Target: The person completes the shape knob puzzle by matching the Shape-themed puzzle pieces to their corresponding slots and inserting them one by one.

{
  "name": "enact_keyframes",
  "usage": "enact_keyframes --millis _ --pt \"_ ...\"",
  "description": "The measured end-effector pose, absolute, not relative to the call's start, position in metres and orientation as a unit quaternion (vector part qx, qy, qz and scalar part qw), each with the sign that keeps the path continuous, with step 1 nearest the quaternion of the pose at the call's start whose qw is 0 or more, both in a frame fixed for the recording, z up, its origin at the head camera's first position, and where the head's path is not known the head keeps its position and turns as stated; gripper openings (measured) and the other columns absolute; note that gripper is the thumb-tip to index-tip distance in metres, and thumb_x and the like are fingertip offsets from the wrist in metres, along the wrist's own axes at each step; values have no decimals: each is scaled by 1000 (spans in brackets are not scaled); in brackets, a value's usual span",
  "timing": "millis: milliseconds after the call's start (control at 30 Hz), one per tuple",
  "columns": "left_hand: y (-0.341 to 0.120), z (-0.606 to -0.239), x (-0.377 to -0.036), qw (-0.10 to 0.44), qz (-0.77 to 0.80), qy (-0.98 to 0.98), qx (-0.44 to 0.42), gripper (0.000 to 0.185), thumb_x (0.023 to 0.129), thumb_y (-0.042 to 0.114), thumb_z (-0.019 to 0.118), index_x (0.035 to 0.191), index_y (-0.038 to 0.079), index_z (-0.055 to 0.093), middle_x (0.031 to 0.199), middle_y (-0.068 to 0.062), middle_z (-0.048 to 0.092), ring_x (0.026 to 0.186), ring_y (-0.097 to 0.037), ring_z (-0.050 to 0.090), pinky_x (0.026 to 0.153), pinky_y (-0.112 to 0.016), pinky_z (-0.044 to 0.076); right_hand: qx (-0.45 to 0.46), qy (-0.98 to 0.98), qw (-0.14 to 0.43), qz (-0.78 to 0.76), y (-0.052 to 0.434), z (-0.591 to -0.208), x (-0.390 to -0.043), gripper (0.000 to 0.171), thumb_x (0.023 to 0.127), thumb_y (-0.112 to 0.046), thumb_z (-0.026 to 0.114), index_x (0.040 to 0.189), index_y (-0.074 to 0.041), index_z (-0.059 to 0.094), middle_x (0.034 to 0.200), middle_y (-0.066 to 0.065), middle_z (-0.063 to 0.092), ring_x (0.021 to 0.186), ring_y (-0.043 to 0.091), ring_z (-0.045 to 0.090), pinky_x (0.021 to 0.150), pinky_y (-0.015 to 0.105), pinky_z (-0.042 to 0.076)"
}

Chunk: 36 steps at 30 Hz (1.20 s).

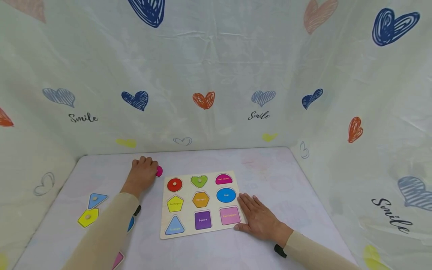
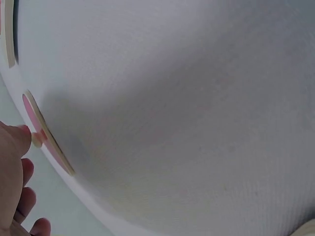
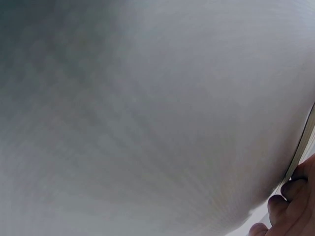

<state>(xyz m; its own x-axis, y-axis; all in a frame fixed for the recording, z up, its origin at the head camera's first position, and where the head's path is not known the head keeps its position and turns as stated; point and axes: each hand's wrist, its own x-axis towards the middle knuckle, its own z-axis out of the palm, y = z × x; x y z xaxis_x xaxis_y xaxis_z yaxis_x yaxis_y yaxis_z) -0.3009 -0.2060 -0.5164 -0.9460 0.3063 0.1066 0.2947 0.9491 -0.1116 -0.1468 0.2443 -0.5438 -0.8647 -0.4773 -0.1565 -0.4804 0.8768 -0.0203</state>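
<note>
Since the magenta piece [image 1: 159, 171] by the far left corner of the board [image 1: 189, 213] looks thin, stiff and light, it should handle easily by its knob [image 2: 38, 139], which the left grip [image 1: 141, 175] pinches while the right grip [image 1: 259, 220] lies spread at the board's edge.

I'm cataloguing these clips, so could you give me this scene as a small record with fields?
Puzzle board: cream, on a white table
Set in board: red circle, green heart, both knobbed
Left grip: at the magenta piece; whether it holds it is unclear
Right grip: against the board's right edge, fingers extended
Lying at left: blue triangle, yellow pentagon
Partly behind left sleeve: blue piece, pink piece
</note>
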Motion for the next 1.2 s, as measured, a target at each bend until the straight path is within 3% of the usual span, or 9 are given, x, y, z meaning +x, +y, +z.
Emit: enact_keyframes --millis 667,967,1200 --pt "-212 -522 -297 67 54 -986 -143 18 100 2 65 114 -9 62 102 -22 59 103 -41 50 90 -60 46 -244 966 81 16 241 -542 -146 104 97 -81 41 166 -6 26 173 10 29 161 29 25 130 49 21" --pt "-210 -524 -291 88 34 -986 -138 9 103 -1 55 102 -9 57 94 -22 55 96 -41 50 86 -61 45 -245 966 83 18 242 -542 -147 104 96 -81 40 166 -6 26 173 11 29 162 29 25 130 50 21" --pt "-209 -526 -290 69 27 -990 -122 13 104 3 54 106 -10 57 98 -23 56 100 -43 50 89 -62 45 -242 967 81 17 242 -542 -147 104 96 -82 40 166 -5 26 173 11 29 162 29 25 130 50 21"
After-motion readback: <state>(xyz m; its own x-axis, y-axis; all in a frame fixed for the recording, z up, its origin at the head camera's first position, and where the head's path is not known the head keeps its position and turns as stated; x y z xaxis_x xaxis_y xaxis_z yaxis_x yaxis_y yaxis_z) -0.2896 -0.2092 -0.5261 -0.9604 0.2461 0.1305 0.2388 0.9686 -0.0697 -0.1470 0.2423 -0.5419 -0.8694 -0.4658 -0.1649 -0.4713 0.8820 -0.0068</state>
